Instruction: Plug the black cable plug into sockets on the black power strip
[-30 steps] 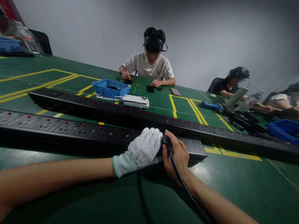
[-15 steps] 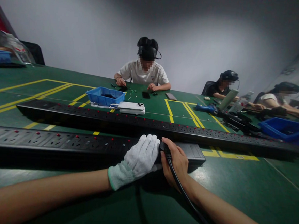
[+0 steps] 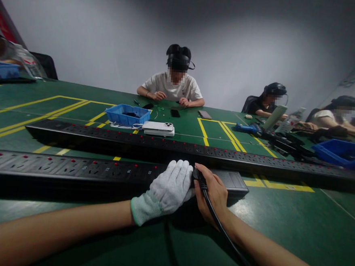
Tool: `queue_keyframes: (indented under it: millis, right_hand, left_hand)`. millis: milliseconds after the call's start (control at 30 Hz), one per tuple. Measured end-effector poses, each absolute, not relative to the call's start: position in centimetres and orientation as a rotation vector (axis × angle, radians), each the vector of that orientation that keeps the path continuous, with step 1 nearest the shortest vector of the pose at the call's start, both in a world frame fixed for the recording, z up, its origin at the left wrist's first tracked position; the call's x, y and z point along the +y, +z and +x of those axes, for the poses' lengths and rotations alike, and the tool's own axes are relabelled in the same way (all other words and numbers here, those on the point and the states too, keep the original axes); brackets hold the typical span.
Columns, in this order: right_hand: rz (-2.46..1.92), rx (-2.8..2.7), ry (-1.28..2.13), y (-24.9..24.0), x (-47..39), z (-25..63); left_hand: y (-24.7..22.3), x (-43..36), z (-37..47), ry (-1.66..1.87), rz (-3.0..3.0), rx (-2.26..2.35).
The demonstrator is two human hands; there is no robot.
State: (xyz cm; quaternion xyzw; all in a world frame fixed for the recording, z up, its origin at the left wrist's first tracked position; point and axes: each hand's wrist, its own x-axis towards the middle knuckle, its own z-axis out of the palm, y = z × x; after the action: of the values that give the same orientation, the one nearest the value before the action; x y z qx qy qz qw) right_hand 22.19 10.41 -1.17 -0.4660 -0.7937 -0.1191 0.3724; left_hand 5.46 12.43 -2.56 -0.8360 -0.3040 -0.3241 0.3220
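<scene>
Across the near part of the green table (image 3: 280,225), seen from the head camera, lies a long black power strip (image 3: 71,168), its sockets and small red lights facing up. The left hand (image 3: 172,185), in a white glove with a green-edged cuff, rests over the strip near its right end, fingers together and pointing away; the palm side is hidden, so I cannot tell whether they grip. Just beside it, the bare right hand (image 3: 213,190) has its fingers clamped on a black plug (image 3: 196,175) over the same strip; whether the plug sits in a socket cannot be seen. Its thick black cable (image 3: 216,221) runs down along the right forearm. Beyond lies a second black strip (image 3: 104,138), and behind that a blue bin (image 3: 129,120) and a white phone (image 3: 156,126). Opposite, a person in a white shirt (image 3: 176,88) sits with both hands at the table.
</scene>
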Motion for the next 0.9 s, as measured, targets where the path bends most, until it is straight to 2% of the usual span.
queue_keyframes:
  millis: [900]
  right_hand:
    - [-1.114, -2.008, -0.392, -1.0, 10.6, 22.1]
  left_hand:
    - [-1.2, 12.0, 5.2, -0.854, -2.129, -0.755]
